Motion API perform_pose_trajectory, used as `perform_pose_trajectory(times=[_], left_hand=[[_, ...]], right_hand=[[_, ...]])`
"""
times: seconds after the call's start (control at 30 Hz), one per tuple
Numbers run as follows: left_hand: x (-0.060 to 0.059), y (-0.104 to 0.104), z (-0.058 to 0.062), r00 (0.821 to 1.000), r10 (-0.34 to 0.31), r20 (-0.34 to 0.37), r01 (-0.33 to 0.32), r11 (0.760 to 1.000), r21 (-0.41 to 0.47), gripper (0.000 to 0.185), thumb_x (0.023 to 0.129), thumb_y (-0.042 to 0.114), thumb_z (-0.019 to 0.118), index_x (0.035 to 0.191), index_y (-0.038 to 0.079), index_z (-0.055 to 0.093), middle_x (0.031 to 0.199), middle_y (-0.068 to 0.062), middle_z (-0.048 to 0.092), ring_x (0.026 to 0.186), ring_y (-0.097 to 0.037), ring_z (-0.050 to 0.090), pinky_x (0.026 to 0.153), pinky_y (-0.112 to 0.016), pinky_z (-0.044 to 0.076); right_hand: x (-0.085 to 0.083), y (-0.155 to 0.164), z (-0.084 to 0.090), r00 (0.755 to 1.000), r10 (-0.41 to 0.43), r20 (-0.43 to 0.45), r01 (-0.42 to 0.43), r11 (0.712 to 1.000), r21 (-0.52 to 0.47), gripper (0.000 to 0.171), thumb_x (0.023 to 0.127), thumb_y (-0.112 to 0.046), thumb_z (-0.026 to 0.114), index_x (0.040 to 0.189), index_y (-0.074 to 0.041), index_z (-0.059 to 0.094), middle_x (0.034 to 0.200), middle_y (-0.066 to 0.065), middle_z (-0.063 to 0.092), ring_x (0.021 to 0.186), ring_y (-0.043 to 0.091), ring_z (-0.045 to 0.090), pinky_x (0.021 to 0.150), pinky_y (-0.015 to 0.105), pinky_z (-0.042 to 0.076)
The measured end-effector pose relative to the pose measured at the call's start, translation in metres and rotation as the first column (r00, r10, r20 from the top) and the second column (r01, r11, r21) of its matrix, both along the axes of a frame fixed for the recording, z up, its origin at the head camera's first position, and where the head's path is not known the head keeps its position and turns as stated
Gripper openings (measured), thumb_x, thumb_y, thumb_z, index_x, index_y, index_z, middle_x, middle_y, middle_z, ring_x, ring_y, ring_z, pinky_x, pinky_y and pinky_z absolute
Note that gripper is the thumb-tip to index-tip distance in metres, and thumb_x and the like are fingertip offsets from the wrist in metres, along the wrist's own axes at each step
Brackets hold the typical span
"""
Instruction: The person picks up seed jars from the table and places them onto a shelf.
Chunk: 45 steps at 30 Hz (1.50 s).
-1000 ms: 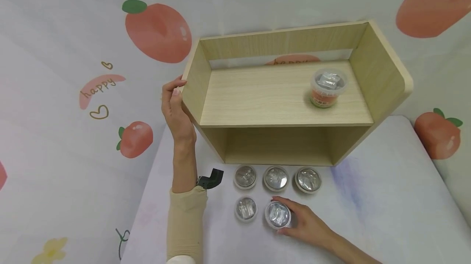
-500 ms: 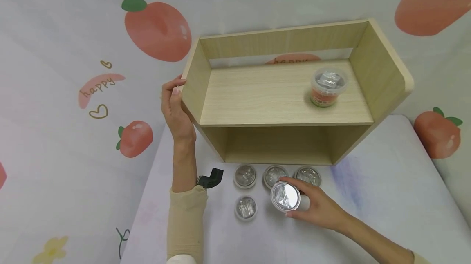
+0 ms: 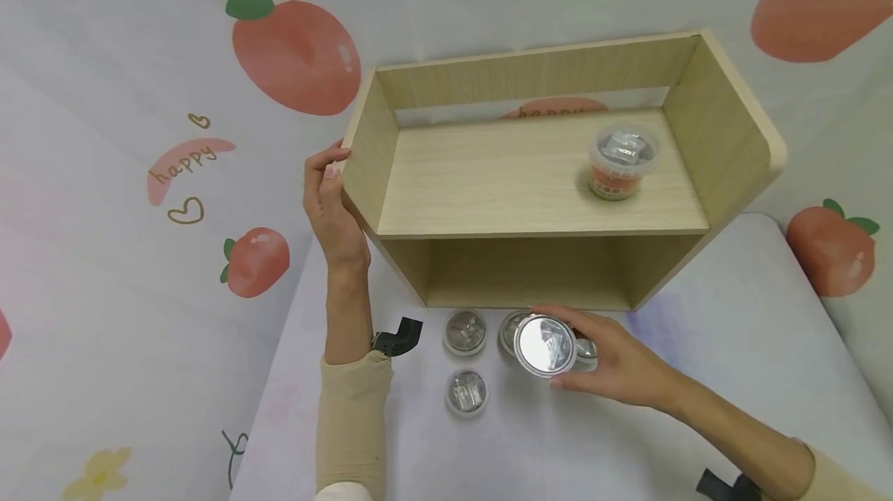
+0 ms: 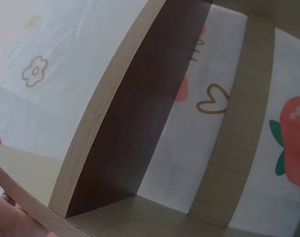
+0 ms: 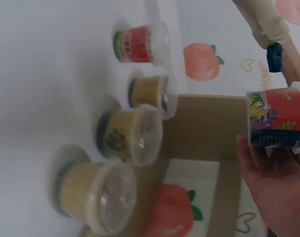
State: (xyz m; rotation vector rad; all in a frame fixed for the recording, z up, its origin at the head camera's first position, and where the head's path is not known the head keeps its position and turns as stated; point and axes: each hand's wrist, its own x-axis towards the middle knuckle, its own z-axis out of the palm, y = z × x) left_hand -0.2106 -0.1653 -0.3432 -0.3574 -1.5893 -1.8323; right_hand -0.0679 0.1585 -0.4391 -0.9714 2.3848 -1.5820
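Only readable text is "happy" on the backdrop cloth [image 3: 105, 82]: pink handwritten-style word on the pink crescent [image 3: 190, 163] at left, w/ little heart outlines next to it. Same word shows again thru the gap at the far back of the wooden shelf [image 3: 544, 175], on an orange shape, top part cut off. Cup labels [image 5: 276, 118] in the right wrist view are too blurry to read, just colours.

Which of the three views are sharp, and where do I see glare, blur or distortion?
Head view: sharp, evenly lit; glare whitens the lid of the cup in the right hand; the shelf edges bow a little. Left wrist view: very close, soft, the shelf's boards curve strongly. Right wrist view: blurred; the nearest cups on the table are the softest.
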Motion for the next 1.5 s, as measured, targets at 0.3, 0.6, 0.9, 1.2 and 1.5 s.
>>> perform_pose_trajectory(times=[0.3, 0.6, 0.9, 1.2, 1.5], left_hand=[[0.000, 0.003, -0.002, 1.000, -0.024, -0.006, 0.024, 1.000, -0.002, 0.027, 0.097, 0.020, 0.041, 0.107, 0.013, 0.065, 0.126, -0.015, 0.058, 0.118, -0.033, 0.050, 0.093, -0.040, 0.041], [-0.003, 0.005, 0.002, 0.998, -0.053, -0.032, 0.053, 0.998, 0.025, 0.027, 0.097, 0.019, 0.042, 0.107, 0.012, 0.065, 0.124, -0.017, 0.059, 0.109, -0.033, 0.055, 0.085, -0.037, 0.046], [-0.003, 0.008, 0.005, 0.999, -0.034, -0.001, 0.034, 0.999, 0.024, 0.026, 0.097, 0.021, 0.043, 0.107, 0.013, 0.066, 0.125, -0.015, 0.058, 0.115, -0.032, 0.052, 0.090, -0.038, 0.044], [0.000, 0.003, 0.002, 0.998, -0.061, 0.008, 0.060, 0.996, 0.067, 0.026, 0.098, 0.020, 0.042, 0.109, 0.012, 0.065, 0.125, -0.017, 0.057, 0.098, -0.029, 0.058, 0.075, -0.034, 0.049], [0.001, 0.002, 0.002, 0.999, -0.039, 0.013, 0.038, 0.998, 0.053, 0.026, 0.098, 0.020, 0.042, 0.108, 0.013, 0.065, 0.125, -0.015, 0.057, 0.110, -0.030, 0.054, 0.083, -0.036, 0.046]], right_hand=[[-0.018, 0.008, 0.043, 0.998, 0.023, -0.053, -0.021, 0.999, 0.028, 0.085, 0.076, -0.016, 0.087, 0.149, -0.016, 0.044, 0.142, -0.001, 0.055, 0.129, 0.012, 0.052, 0.105, 0.019, 0.039], [-0.035, 0.013, 0.072, 0.993, 0.001, -0.119, -0.001, 1.000, -0.005, 0.086, 0.072, -0.005, 0.088, 0.147, -0.008, 0.045, 0.136, 0.001, 0.059, 0.122, 0.008, 0.056, 0.102, 0.018, 0.041], [-0.051, 0.016, 0.097, 0.988, -0.035, -0.151, 0.045, 0.997, 0.064, 0.086, 0.072, -0.005, 0.088, 0.147, -0.009, 0.045, 0.141, 0.004, 0.055, 0.124, 0.003, 0.052, 0.102, 0.014, 0.039], [-0.071, 0.008, 0.116, 0.986, -0.105, -0.127, 0.110, 0.993, 0.036, 0.084, 0.075, -0.002, 0.085, 0.148, -0.015, 0.046, 0.136, 0.001, 0.054, 0.118, 0.005, 0.055, 0.102, 0.015, 0.039], [-0.089, -0.009, 0.130, 0.973, -0.226, -0.046, 0.225, 0.974, -0.033, 0.076, 0.081, -0.005, 0.081, 0.148, -0.014, 0.046, 0.142, 0.005, 0.052, 0.123, 0.016, 0.054, 0.104, 0.019, 0.039]])
